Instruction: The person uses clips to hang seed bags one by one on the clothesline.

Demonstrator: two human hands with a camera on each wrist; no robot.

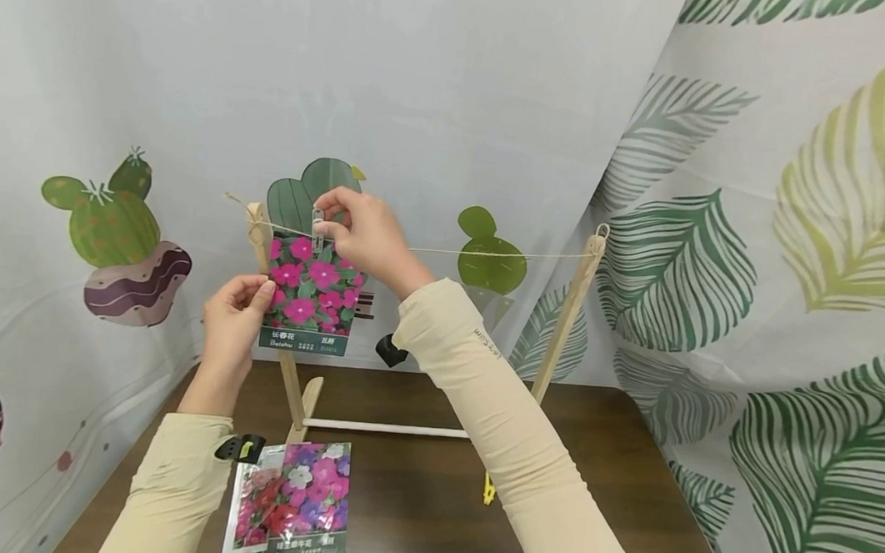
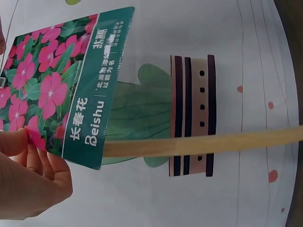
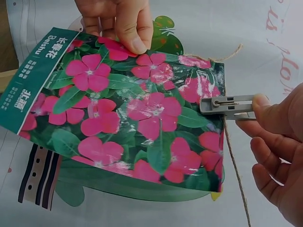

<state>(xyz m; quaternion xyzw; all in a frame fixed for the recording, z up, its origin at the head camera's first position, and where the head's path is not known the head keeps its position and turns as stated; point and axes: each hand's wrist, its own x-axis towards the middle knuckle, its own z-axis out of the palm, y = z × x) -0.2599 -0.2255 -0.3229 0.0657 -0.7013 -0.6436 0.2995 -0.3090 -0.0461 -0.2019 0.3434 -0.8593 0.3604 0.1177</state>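
Note:
A seed packet with pink flowers and a dark green printed band hangs upright at the left end of a twine line. My left hand pinches the packet's left edge between thumb and fingers. At its top edge, my right hand pinches the handles of a grey clothespin. The clothespin's jaws overlap the packet's top edge where the twine runs, as the right wrist view shows. In the left wrist view the packet is tilted, its lower band facing the camera.
Two wooden posts, left and right, carry the twine, and a white rod joins them low down. More flower seed packets lie overlapping on the brown table. A small yellow object is partly behind my right sleeve.

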